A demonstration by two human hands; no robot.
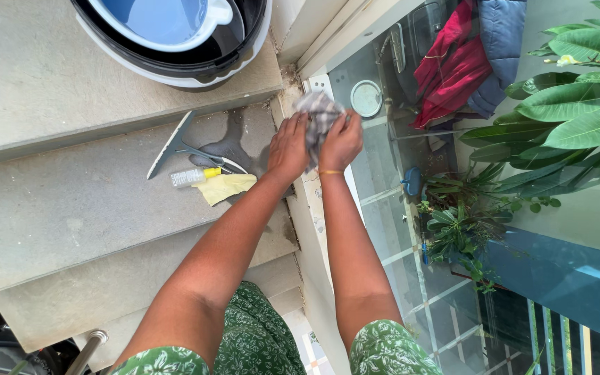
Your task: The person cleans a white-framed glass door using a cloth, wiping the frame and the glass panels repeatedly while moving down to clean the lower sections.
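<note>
Both hands, left hand [288,144] and right hand [342,141], bunch the grey cloth [319,118]. Squeegee [175,142] and spray bottle [192,176] left of them; a loose step could kick them off.

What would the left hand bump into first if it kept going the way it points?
The left hand points up the picture, toward the black tub on the upper step. That looks first in line, though depth is hard to judge. It already touches the checked cloth.

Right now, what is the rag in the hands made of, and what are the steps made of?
The rag, held by the left hand and right hand, looks like soft woven cloth, grey checked and matte: it crumples into folds. The steps look like grey stone or concrete, dull and rough, with a dark wet patch soaking in.
</note>
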